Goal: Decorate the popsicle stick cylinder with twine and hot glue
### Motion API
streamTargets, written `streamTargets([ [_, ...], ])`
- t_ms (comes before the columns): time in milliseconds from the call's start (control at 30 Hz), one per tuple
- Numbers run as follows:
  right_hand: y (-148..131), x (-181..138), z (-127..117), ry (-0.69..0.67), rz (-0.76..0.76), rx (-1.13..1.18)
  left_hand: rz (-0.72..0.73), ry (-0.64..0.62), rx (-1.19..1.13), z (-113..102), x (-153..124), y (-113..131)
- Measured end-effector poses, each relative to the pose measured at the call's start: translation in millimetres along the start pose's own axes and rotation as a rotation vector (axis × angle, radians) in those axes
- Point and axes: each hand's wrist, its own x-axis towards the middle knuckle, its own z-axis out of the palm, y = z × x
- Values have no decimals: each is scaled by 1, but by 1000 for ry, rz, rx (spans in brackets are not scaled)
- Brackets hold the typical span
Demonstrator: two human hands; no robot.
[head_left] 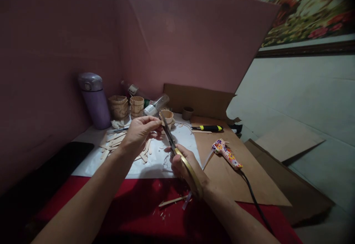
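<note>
Gold-handled scissors (184,162) are gripped in my right hand (185,164), their dark blades pointing up and away. My left hand (142,131) pinches a small wooden piece (162,123) between thumb and fingertips, right at the blades. Whether the blades touch it I cannot tell. Just behind the blade tips stands a small wooden cup with a scalloped rim (166,115). Below and left of my left hand, several wooden craft sticks (118,140) lie heaped on white paper (163,168). A loose stick (172,201) rests on the red cloth among small chips.
At the right, a flowered glue gun (227,154) with a black cord lies on a brown board (249,181). A black and yellow utility knife (209,128) lies behind it. A purple tumbler (95,103), scalloped cups (118,107) and a clear bottle (156,105) stand or lie at the back.
</note>
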Motion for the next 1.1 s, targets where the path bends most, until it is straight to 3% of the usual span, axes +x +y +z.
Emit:
streamTargets([
  [433, -7, -2, -2, -74, -13, -37, -3, -25, -46, -1, 0, 2],
  [1100, -3, -2, 3, -17, 25, 47, 11, -68, 44, -5, 2, -1],
])
